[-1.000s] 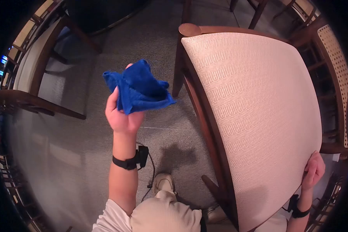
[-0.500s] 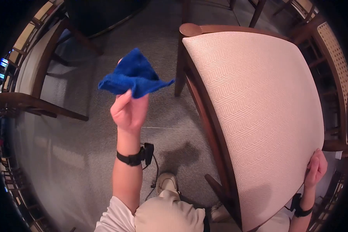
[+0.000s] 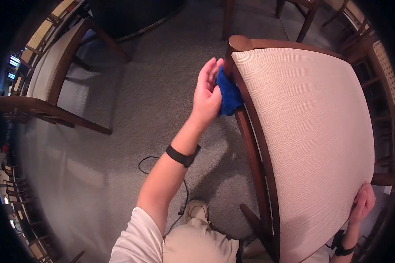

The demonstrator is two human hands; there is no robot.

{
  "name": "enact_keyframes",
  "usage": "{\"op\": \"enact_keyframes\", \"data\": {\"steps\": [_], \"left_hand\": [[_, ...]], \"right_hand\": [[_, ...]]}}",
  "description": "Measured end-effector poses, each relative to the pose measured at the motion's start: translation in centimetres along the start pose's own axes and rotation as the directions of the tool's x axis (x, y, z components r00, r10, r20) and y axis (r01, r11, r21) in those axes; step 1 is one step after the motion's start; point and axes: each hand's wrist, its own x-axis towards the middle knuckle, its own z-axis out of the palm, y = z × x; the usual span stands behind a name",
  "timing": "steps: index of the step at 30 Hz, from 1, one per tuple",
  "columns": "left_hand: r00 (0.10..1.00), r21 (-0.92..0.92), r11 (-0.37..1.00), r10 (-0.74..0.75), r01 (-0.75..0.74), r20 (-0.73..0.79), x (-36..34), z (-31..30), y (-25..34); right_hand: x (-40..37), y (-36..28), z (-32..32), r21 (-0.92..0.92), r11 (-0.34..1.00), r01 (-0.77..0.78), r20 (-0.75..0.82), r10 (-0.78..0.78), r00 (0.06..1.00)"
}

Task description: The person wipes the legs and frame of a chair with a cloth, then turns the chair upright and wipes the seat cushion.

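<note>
My left hand [image 3: 207, 95] presses a bunched blue cloth [image 3: 228, 94] against the dark wooden frame [image 3: 249, 131] along the near side of a chair. Its fingers lie fairly straight, with the cloth between the palm and the wood. The cream herringbone seat [image 3: 314, 131] of this chair fills the right half of the view. At the seat's lower right edge, my right hand [image 3: 363, 202] grips the chair, fingers curled on the rim. Part of that hand is hidden behind the seat.
Another wooden chair [image 3: 59, 74] with a pale seat stands at the left. A large dark round base [image 3: 131, 17] is at the top. More chair legs [image 3: 303, 26] show at the upper right. A thin black cable [image 3: 186, 186] hangs near my shoe [image 3: 197, 210] above grey carpet [image 3: 131, 162].
My left hand has moved right, taking the blue cloth from open air to the chair's wooden side. My right hand stays on the seat edge. The view has shifted slightly.
</note>
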Motion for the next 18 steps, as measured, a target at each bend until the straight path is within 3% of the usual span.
{"op": "enact_keyframes", "data": {"steps": [2, 5, 8, 9, 13, 15, 16, 18], "left_hand": [[0.995, 0.290, 0.957, 0.033, -0.006, -0.091, -0.9, 0.1, -0.9], [0.990, 0.223, 0.971, -0.056, 0.084, -0.128, -2.3, 0.8, -0.7], [0.993, 0.163, 0.980, -0.114, 0.114, -0.008, -1.9, -0.8, -0.7], [0.989, 0.166, 0.980, -0.127, 0.113, 0.074, -1.7, -1.1, -0.6], [0.997, 0.292, 0.955, -0.061, 0.045, 0.044, -0.6, -1.2, -0.9], [0.999, 0.041, 0.999, -0.032, 0.032, 0.003, 0.6, 0.0, 0.3], [0.999, -0.017, 1.000, 0.003, -0.004, -0.039, 1.3, 0.9, 1.1], [0.999, -0.060, 0.998, -0.005, 0.007, 0.032, 2.1, 1.2, 2.0]], "right_hand": [[-0.1, 0.2, -0.1, 0.006, 1.000, -0.007, 0.000, 0.007, 1.000], [0.0, 0.1, -0.1, 0.007, 1.000, -0.008, 0.002, 0.008, 1.000], [0.3, -0.2, 0.3, -0.014, 1.000, 0.022, -0.029, -0.023, 0.999], [0.3, -0.1, 0.5, -0.036, 0.998, 0.051, -0.061, -0.053, 0.997], [0.2, 0.0, 0.5, -0.020, 1.000, 0.023, -0.060, -0.024, 0.998], [0.3, -0.3, 0.5, -0.036, 0.999, 0.003, -0.058, -0.005, 0.998], [0.3, -0.5, 0.6, -0.040, 0.999, -0.001, -0.057, -0.001, 0.998], [0.5, -0.8, 0.7, -0.043, 0.999, 0.002, -0.064, -0.004, 0.998]]}}
